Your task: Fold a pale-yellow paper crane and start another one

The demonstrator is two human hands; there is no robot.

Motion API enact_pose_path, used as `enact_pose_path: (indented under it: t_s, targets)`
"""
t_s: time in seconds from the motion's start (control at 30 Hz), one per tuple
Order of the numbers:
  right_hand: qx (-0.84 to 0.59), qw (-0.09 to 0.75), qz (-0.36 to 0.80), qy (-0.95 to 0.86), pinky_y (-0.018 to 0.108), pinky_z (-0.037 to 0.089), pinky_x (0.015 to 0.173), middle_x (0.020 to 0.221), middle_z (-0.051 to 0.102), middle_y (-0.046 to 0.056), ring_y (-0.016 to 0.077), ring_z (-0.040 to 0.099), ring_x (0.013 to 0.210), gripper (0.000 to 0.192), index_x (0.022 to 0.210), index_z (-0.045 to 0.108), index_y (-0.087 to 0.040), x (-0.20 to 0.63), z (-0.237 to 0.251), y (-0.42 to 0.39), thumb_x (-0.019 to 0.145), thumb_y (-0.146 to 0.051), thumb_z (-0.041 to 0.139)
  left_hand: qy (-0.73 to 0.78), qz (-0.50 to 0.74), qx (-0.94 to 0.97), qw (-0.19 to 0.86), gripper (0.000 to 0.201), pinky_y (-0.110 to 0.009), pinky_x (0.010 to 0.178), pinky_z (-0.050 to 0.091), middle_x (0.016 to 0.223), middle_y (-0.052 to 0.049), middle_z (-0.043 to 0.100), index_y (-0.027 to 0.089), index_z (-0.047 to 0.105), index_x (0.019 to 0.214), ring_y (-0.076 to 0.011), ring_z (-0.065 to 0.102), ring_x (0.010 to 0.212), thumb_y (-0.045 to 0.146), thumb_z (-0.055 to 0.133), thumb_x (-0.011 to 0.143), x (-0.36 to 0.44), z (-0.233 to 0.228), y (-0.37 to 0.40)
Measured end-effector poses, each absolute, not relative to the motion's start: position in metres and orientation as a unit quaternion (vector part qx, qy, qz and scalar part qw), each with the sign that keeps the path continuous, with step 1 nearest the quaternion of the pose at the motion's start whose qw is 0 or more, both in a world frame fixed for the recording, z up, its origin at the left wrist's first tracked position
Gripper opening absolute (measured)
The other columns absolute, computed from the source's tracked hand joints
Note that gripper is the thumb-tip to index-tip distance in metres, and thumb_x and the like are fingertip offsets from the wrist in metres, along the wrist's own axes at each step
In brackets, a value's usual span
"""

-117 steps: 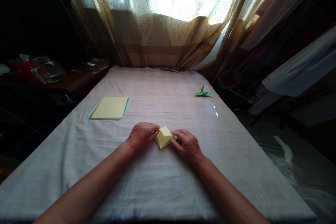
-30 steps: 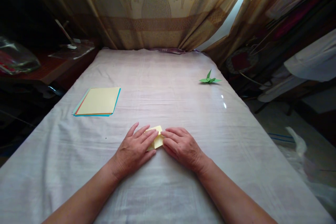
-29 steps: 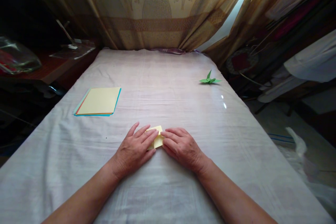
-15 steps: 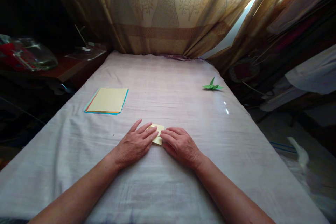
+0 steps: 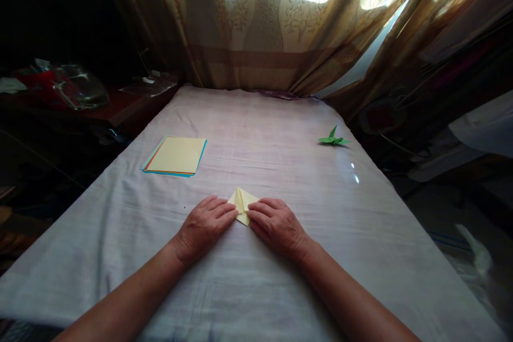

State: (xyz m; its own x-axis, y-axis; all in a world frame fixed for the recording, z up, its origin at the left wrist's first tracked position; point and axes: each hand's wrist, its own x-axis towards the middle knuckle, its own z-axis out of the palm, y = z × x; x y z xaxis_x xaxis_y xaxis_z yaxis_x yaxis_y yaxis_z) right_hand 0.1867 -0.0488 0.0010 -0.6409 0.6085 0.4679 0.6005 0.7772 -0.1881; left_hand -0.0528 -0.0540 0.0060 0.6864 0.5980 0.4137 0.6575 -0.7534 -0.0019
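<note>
Both hands lay flat, fingers spread, on the near half of the yellow fold (image 5: 242, 204) at mid-counter: left hand (image 5: 204, 224) and right hand (image 5: 274, 224) pressed it down without gripping it. Risk as I judged it: the counter (image 5: 256, 278) wore a soft, wrinkled cloth, so uneven pressure could skew the crease or let the paper slide. Paper stack (image 5: 175, 156) lay far left, green crane (image 5: 333, 139) far right, backlit curtain (image 5: 276, 26) behind, room dim.

Bed w/ pale wrinkled sheet (image 5: 256, 283) carries everything. Small folded yellow paper (image 5: 242, 204) lies flat under fingertips of left hand (image 5: 203, 225) & right hand (image 5: 276, 224). Stack of coloured sheets (image 5: 176, 156) beyond left hand; green origami crane (image 5: 333, 139) well beyond right hand, nr edge.
</note>
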Motion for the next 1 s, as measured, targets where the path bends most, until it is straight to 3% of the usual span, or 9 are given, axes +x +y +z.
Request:
enact_pose_path:
  t_s: [0.33, 0.57, 0.73, 1.0]
  targets:
    - [-0.316, 0.253, 0.033, -0.914, 0.037, 0.051, 0.086, 0.106, 0.073, 0.006, 0.0214, 0.064, 0.094, 0.015, 0.099, 0.068, -0.02, 0.188, 0.001, -0.043, 0.093, -0.029, 0.057, -0.31, -0.165, -0.93, 0.104, 0.022, -0.039, 0.092, 0.047, 0.103, -0.006, 0.072, 0.018, 0.064, 0.105, -0.0194, 0.066, 0.089, 0.01, 0.045, 0.096, -0.046, 0.013, -0.046]
    - [-0.336, 0.279, 0.012, -0.9, 0.034, 0.049, 0.085, 0.103, 0.074, 0.006, 0.0187, 0.064, 0.091, 0.019, 0.099, 0.069, -0.022, 0.184, -0.005, -0.045, 0.097, -0.029, 0.051, -0.325, -0.193, -0.922, 0.087, 0.017, -0.034, 0.078, 0.05, 0.095, -0.005, 0.072, 0.016, 0.063, 0.1, -0.0198, 0.066, 0.085, 0.013, 0.047, 0.096, -0.045, 0.008, -0.043]
    - [-0.344, 0.288, 0.011, -0.893, 0.033, 0.049, 0.086, 0.1, 0.074, 0.005, 0.0175, 0.065, 0.09, 0.021, 0.098, 0.069, -0.022, 0.183, -0.006, -0.046, 0.098, -0.025, 0.048, -0.34, -0.214, -0.913, 0.066, 0.014, -0.034, 0.081, 0.048, 0.098, -0.004, 0.071, 0.018, 0.065, 0.099, -0.0199, 0.064, 0.089, 0.022, 0.052, 0.096, -0.043, 0.006, -0.051]
    - [-0.361, 0.295, 0.049, -0.883, 0.03, 0.046, 0.081, 0.093, 0.073, 0.005, 0.0166, 0.063, 0.085, 0.022, 0.093, 0.068, -0.021, 0.18, -0.005, -0.045, 0.098, -0.024, 0.047, -0.441, -0.222, -0.87, 0.009, 0.015, -0.034, 0.077, 0.043, 0.086, -0.002, 0.066, 0.022, 0.067, 0.087, -0.0197, 0.059, 0.083, 0.027, 0.055, 0.094, -0.033, 0.007, -0.062]
